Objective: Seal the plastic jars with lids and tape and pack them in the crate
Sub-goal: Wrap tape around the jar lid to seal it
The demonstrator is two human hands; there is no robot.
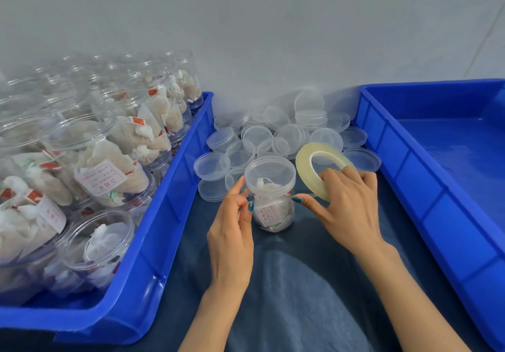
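A clear plastic jar (272, 209) of white sachets stands upright on the dark blue cloth, with a clear lid (270, 172) on top. My left hand (232, 231) touches the jar's left side just under the lid, thumb and forefinger pinched together. My right hand (347, 206) grips a roll of clear tape (322, 165), fingers through its core, thumb stretched toward the jar's right side. A thin strip of tape seems to run from the roll to the jar. A blue crate (426, 176) sits empty at the right.
At the left, a blue crate (175, 187) holds several lidless jars (90, 144) filled with sachets. Several loose clear lids (273, 133) lie heaped behind the jar, against the grey wall. The dark cloth (300, 283) covers the surface between the crates.
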